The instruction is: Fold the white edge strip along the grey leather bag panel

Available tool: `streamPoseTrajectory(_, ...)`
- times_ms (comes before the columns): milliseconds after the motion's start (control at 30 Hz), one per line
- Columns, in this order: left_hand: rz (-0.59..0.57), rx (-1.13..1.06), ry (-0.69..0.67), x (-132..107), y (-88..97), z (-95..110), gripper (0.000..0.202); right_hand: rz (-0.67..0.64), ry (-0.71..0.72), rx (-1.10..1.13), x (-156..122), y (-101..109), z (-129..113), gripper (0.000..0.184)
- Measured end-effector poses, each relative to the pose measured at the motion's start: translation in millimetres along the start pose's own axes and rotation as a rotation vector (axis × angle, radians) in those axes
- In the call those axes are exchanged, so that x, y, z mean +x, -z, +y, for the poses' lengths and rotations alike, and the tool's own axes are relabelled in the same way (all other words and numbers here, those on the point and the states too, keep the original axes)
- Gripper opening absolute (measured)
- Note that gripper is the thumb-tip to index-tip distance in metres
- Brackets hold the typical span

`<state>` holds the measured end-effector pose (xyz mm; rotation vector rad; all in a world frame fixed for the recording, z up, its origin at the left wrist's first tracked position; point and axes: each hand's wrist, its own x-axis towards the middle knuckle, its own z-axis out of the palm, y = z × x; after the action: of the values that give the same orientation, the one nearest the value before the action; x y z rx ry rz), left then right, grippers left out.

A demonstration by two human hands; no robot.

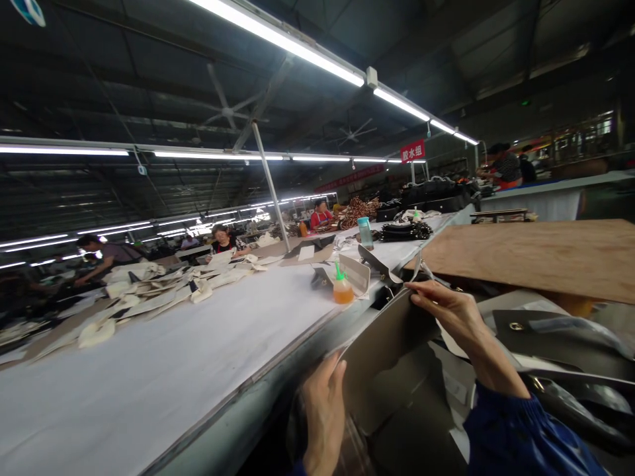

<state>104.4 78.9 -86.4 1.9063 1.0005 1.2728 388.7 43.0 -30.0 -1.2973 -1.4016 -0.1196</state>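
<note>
A large grey-brown bag panel (380, 363), leather-like and slightly bent, is held between my two hands beside the table edge. My left hand (325, 410) grips its near left edge, thumb on one face and fingers behind. At the far upper corner, my right hand (449, 314) pinches the panel between thumb and fingers. A squeeze bottle (343, 287) with a green nozzle and orange liquid stands on the table beyond the panel. Next to it rests a folded beige and grey bag piece (354, 272).
The long white-covered table (198, 350) runs away on my left, with cream fabric pieces (149, 291) heaped along its far side. Dark bags (560, 337) lie at my right under a wooden board (536, 254). A teal-lidded bottle (365, 233) stands farther back. Several people work beyond.
</note>
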Motion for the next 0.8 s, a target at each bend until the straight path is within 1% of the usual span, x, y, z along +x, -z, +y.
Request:
streamPoseTrajectory(67,0.004,0.003,0.001,1,5.1,2,0.038,-0.024,0.026,0.005,0,0,-2,0.032)
streamPoseTrajectory(133,-0.014,0.002,0.008,1,6.5,3,0.038,-0.040,0.042,-0.012,0,-1,-5,0.030)
streamPoseTrajectory(233,-0.046,0.008,0.015,2,2.8,2,0.037,-0.045,0.041,-0.081,0,-3,-8,0.026)
streamPoseTrajectory(333,-0.055,0.022,0.007,3,-3.1,-2,0.038,-0.072,0.028,-0.179,0,-6,-9,0.023)
streamPoseTrajectory(467,-0.025,0.047,-0.073,3,-6.6,-4,0.036,-0.164,0.012,-0.305,-1,-7,-15,0.023)
streamPoseTrajectory(533,-0.023,0.065,-0.116,5,-6.5,0,0.035,-0.245,0.026,-0.344,-2,-12,-24,0.022)
streamPoseTrajectory(633,-0.066,0.095,-0.150,11,-5.7,11,0.033,-0.467,0.119,-0.346,-7,-27,-41,0.027)
streamPoseTrajectory(700,-0.092,0.125,-0.170,20,-4.2,17,0.029,-0.601,0.160,-0.353,-10,-41,-49,0.030)
streamPoseTrajectory(800,-0.118,0.185,-0.188,42,1.5,16,0.021,-0.702,0.115,-0.396,-13,-58,-48,0.021)
